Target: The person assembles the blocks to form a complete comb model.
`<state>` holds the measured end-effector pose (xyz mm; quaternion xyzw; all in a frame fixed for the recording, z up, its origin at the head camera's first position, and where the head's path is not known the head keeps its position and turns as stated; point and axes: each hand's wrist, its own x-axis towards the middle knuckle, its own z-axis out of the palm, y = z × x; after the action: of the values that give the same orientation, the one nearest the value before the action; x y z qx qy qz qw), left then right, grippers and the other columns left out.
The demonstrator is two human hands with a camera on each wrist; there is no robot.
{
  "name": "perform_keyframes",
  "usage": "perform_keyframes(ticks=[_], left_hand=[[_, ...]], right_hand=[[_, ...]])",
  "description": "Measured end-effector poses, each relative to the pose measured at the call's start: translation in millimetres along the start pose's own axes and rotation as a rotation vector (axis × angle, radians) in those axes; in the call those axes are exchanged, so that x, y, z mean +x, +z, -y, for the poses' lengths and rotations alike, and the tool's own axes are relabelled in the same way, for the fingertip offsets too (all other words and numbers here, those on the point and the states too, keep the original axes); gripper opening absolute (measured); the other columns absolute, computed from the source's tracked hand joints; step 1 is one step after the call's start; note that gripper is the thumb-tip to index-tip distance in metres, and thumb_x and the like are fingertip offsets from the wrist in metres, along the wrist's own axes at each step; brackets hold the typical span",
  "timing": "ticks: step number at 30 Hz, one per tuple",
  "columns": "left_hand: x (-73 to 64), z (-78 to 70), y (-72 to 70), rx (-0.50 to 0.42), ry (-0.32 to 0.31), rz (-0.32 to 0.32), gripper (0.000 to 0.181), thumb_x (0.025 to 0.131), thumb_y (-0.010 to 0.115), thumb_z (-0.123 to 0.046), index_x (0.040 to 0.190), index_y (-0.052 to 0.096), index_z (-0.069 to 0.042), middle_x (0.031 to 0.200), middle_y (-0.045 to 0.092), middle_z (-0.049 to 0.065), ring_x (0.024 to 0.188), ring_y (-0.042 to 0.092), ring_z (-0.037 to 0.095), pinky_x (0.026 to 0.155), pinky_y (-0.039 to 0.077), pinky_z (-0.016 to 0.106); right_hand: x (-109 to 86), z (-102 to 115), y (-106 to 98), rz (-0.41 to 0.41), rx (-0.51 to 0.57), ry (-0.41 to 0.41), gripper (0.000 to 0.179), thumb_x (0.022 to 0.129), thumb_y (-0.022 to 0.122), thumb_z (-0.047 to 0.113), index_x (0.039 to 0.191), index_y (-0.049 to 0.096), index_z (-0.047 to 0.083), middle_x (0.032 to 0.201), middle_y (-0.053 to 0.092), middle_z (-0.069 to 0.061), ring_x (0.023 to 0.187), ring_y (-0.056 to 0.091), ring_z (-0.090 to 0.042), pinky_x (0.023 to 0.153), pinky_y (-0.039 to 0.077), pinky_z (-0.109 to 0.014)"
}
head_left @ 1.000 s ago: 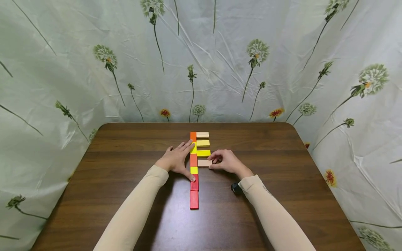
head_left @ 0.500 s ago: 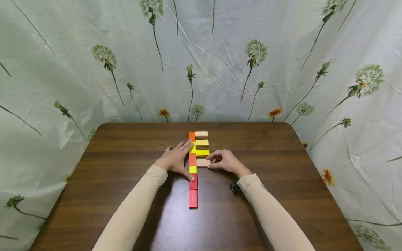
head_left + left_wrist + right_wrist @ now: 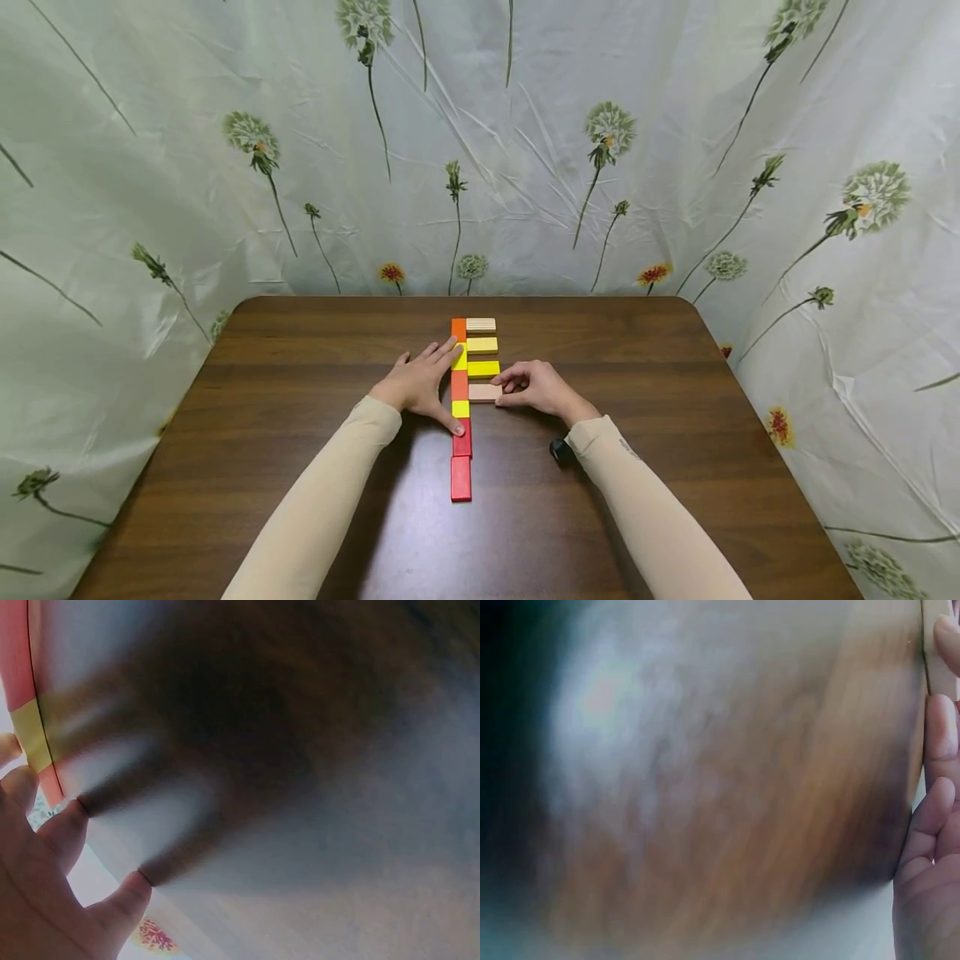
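Observation:
In the head view, several blocks form a column on the table. Orange (image 3: 459,385), small yellow (image 3: 461,409) and red blocks (image 3: 461,479) lie end to end. My left hand (image 3: 417,388) spreads its fingers along the left side, fingertips on the upper yellow block (image 3: 461,358) and thumb on a red one. Thumb and fingers of my right hand (image 3: 543,390) pinch the right end of a pale pinkish wooden block (image 3: 482,392), whose left end meets the column. Above it, a bright yellow block (image 3: 483,369), a pale yellow block (image 3: 482,345) and a plain ridged block (image 3: 481,325) stick out rightward.
The dark brown wooden table (image 3: 300,350) ends at a rounded far edge, with a flower-print curtain (image 3: 480,150) hanging behind it. A small black object (image 3: 559,452) sits at the right wrist. Both wrist views are mostly dim, blurred tabletop.
The head view shifts slightly. Both hands keep their places on the blocks, and the pinkish block sits marginally closer against the column than a second ago.

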<state>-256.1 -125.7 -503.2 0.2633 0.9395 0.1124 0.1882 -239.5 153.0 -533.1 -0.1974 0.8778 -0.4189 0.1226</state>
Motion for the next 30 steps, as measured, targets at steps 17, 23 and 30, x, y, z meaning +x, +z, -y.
perform_keyframes(ticks=[17, 23, 30], left_hand=[[2.4, -0.9, 0.9, -0.003, -0.013, 0.023, 0.154, 0.060, 0.088, -0.085, 0.175, 0.008, -0.022, 0.184, 0.000, 0.000, 0.170, 0.010, 0.035, 0.127, 0.011, 0.078], [2.7, 0.7, 0.3, -0.002, -0.010, 0.020, 0.154, 0.060, 0.088, -0.084, 0.175, 0.007, -0.022, 0.184, -0.001, 0.001, 0.170, 0.008, 0.035, 0.127, 0.011, 0.079], [2.4, 1.4, 0.6, -0.027, -0.005, 0.019, 0.155, 0.060, 0.089, -0.084, 0.175, 0.007, -0.021, 0.184, -0.002, 0.001, 0.170, 0.008, 0.036, 0.127, 0.010, 0.079]], right_hand=[[-1.6, -2.0, 0.1, 0.008, 0.003, 0.013, 0.030, 0.089, 0.091, 0.022, 0.116, 0.083, 0.012, 0.104, 0.080, -0.003, 0.090, 0.068, -0.007, 0.089, 0.057, -0.026], [-0.2, -1.3, -0.6, 0.010, -0.002, 0.002, 0.030, 0.089, 0.091, 0.023, 0.116, 0.083, 0.012, 0.104, 0.081, -0.002, 0.090, 0.068, -0.008, 0.086, 0.056, -0.023], [0.0, -1.6, -1.2, 0.018, 0.013, 0.015, 0.030, 0.089, 0.091, 0.022, 0.116, 0.083, 0.012, 0.104, 0.080, -0.003, 0.092, 0.068, -0.008, 0.088, 0.056, -0.025]])
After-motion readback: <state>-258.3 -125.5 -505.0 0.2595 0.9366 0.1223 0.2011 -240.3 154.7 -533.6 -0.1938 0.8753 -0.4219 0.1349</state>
